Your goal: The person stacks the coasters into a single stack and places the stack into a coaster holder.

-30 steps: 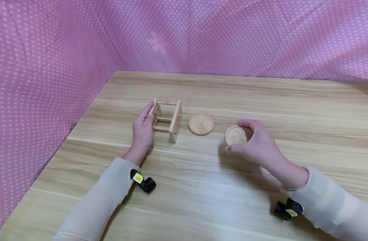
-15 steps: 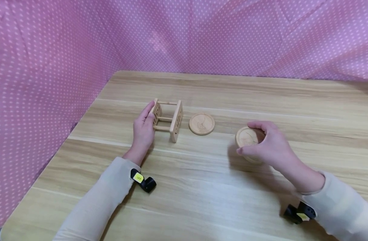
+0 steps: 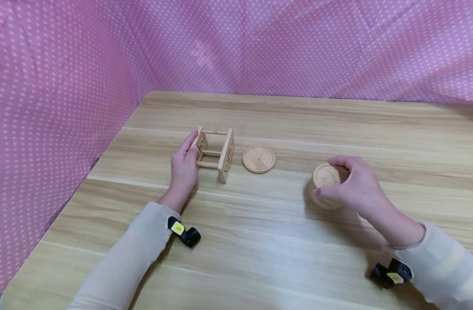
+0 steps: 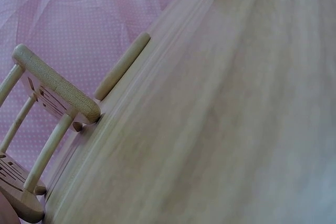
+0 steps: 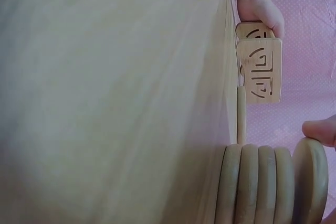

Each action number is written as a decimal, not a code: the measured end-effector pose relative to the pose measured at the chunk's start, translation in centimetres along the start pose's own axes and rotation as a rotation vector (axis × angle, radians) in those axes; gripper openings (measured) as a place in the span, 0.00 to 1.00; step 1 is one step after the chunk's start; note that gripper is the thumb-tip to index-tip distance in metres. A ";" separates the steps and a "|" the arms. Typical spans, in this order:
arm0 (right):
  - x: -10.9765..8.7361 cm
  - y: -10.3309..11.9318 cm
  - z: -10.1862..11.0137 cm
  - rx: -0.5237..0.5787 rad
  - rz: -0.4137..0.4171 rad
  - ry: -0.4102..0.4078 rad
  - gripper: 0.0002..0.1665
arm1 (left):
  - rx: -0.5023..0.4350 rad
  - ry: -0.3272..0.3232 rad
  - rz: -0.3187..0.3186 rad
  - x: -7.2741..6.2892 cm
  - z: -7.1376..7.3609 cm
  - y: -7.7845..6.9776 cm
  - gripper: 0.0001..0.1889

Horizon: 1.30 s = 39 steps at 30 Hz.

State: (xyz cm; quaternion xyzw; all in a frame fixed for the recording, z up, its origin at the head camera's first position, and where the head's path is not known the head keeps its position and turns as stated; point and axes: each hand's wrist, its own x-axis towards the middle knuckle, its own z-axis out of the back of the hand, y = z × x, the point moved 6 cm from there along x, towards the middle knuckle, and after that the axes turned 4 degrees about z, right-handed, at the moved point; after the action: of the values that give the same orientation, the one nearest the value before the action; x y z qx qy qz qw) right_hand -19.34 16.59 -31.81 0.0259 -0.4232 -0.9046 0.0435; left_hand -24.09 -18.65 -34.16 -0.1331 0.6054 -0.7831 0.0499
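Note:
My left hand [image 3: 184, 168] grips the near-left panel of a wooden coaster rack [image 3: 226, 156], two cut-out panels joined by thin rods. The rack stands upright with no coaster between its panels. Thumb and fingers of my right hand [image 3: 362, 186] pinch the rim of a round wooden coaster [image 3: 327, 174]. Under it is a stack of coasters [image 5: 257, 187], several high. In the right wrist view the pinched coaster [image 5: 312, 182] leans slightly, with a narrow wedge of space between it and the stack. A single engraved coaster [image 3: 259, 159] lies flat just right of the rack.
The wood-grain table [image 3: 236, 241] has its left edge beyond my left arm. A pink dotted cloth [image 3: 259, 47] hangs behind the table and along its left side. Small black cameras sit on both sleeves.
My right hand has carried the pinched coaster to the right, from beside the single coaster to over the stack. The left hand and rack have stayed put.

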 end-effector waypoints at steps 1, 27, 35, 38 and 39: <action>0.0 -0.1 0.0 -0.001 -0.006 0.004 0.50 | 0.002 -0.001 -0.001 0.0 0.0 0.0 0.21; 0.4 -0.5 -0.3 -0.060 0.013 0.040 0.51 | 0.008 -0.007 -0.013 0.0 0.1 0.0 0.21; 0.5 -0.2 -0.3 -0.138 0.062 0.068 0.51 | 0.006 -0.008 0.002 0.0 0.1 0.1 0.21; 0.5 -0.3 -0.3 -0.151 0.065 0.091 0.55 | 0.006 -0.011 0.002 0.0 0.0 0.0 0.21; 0.4 -0.3 -0.4 -0.153 0.061 0.101 0.57 | 0.004 -0.009 0.003 0.0 0.0 0.0 0.21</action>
State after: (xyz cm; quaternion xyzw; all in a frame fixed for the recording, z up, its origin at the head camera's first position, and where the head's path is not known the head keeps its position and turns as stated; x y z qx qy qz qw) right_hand -19.75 16.45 -32.25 0.0551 -0.3507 -0.9301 0.0940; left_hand -24.08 -18.68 -34.18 -0.1355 0.6037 -0.7838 0.0543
